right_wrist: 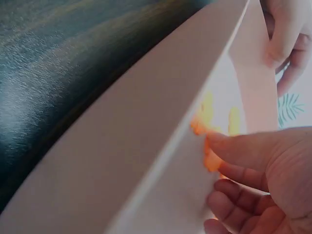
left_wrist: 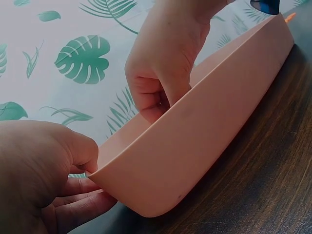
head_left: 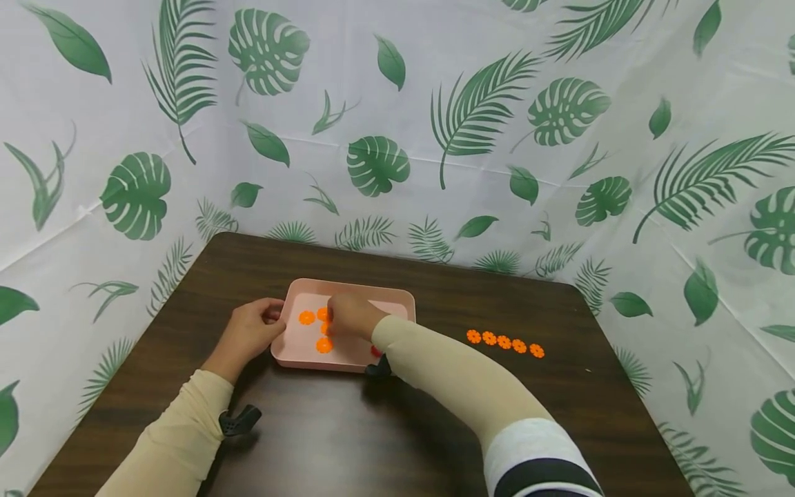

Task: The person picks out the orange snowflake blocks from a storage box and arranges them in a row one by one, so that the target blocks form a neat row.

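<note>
A shallow pink tray (head_left: 348, 364) sits on the dark table. My left hand (head_left: 251, 331) holds its left end; in the left wrist view that hand (left_wrist: 53, 170) has its thumb at the rim and its fingers against the outside. Inside the tray, my right hand (head_left: 354, 316) reaches down among flat orange flower-shaped slices. One slice (head_left: 307, 317) lies toward the left, another slice (head_left: 324, 344) nearer the front wall. In the right wrist view, the right hand (right_wrist: 258, 180) pinches an orange slice (right_wrist: 212, 158) between thumb and finger, low over the tray floor. Fingers partly hide other slices.
To the right of the tray, several orange slices (head_left: 504, 342) lie in a row on the table (head_left: 310, 428). Something small and red (head_left: 375, 351) shows in the tray beside the right wrist. A leaf-printed white cloth (head_left: 397, 228) hangs behind the table and at its sides.
</note>
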### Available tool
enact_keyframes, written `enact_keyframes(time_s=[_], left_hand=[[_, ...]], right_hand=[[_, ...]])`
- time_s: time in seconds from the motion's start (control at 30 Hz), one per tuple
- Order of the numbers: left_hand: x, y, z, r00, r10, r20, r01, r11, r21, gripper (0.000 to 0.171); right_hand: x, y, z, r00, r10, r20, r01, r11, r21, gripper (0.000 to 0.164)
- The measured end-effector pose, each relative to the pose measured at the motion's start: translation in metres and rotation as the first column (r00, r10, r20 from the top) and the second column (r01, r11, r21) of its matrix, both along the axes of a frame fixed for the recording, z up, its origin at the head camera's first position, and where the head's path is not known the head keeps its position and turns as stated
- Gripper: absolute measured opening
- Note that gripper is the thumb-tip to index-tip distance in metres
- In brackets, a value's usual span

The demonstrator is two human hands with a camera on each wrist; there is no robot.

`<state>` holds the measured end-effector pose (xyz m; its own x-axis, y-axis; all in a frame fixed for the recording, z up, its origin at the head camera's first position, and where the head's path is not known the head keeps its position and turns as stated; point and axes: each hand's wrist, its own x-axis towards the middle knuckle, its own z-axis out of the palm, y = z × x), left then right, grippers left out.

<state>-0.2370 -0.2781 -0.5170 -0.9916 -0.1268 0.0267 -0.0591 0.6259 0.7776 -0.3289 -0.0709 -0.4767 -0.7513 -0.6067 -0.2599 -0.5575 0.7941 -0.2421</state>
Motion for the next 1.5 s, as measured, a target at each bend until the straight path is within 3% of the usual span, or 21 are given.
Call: enact_keyframes(time_s=[0.13, 0.33, 0.47, 0.6, 0.77, 0.97, 1.07, 1.2, 1.3, 1.43, 1.5], left_hand=[[0.000, 0.002, 0.002, 1.000, -0.002, 0.019, 0.002, 1.000, -0.002, 0.049], [0.003, 0.003, 0.001, 1.000, -0.008, 0.024, 0.008, 1.000, 0.006, 0.048], [0.004, 0.003, 0.003, 1.000, -0.004, 0.018, 0.004, 1.000, 0.003, 0.048], [0.002, 0.001, 0.004, 1.000, -0.004, 0.014, 0.004, 1.000, -0.002, 0.049], [0.001, -0.001, 0.007, 0.999, -0.010, 0.044, 0.010, 1.000, 0.002, 0.051], [0.001, 0.000, 0.007, 0.998, -0.017, 0.061, 0.018, 1.000, -0.009, 0.052], [0.001, 0.000, 0.006, 0.998, -0.020, 0.061, 0.021, 1.000, -0.005, 0.052], [0.000, 0.001, 0.005, 0.998, -0.023, 0.054, 0.024, 1.000, -0.005, 0.052], [0.001, 0.000, 0.006, 0.998, -0.018, 0.053, 0.019, 1.000, -0.013, 0.052], [0.001, 0.000, 0.006, 0.998, -0.010, 0.060, 0.011, 1.000, -0.027, 0.052], [0.000, 0.001, 0.006, 0.998, -0.011, 0.055, 0.013, 0.999, -0.033, 0.052]], right_hand=[[0.001, 0.001, 0.003, 0.998, -0.018, 0.054, 0.020, 0.999, -0.032, 0.016], [-0.003, 0.011, 0.007, 0.995, 0.024, 0.100, -0.013, 0.994, -0.104, 0.008], [-0.009, 0.028, 0.024, 0.981, -0.023, 0.195, 0.054, 0.986, -0.158, 0.011], [-0.024, 0.065, 0.046, 0.974, -0.077, 0.214, 0.131, 0.960, -0.249, 0.007], [-0.049, 0.147, 0.072, 0.950, -0.224, 0.219, 0.284, 0.910, -0.303, 0.004], [-0.057, 0.274, 0.086, 0.877, -0.432, 0.212, 0.477, 0.837, -0.269, 0.012], [-0.050, 0.336, 0.082, 0.817, -0.533, 0.223, 0.575, 0.787, -0.223, 0.016], [-0.037, 0.405, 0.067, 0.720, -0.641, 0.265, 0.690, 0.701, -0.180, 0.018], [-0.029, 0.440, 0.054, 0.654, -0.691, 0.308, 0.751, 0.640, -0.159, 0.020], [-0.020, 0.466, 0.040, 0.595, -0.733, 0.330, 0.796, 0.595, -0.112, 0.021], [-0.017, 0.474, 0.034, 0.579, -0.745, 0.332, 0.806, 0.585, -0.093, 0.020]])
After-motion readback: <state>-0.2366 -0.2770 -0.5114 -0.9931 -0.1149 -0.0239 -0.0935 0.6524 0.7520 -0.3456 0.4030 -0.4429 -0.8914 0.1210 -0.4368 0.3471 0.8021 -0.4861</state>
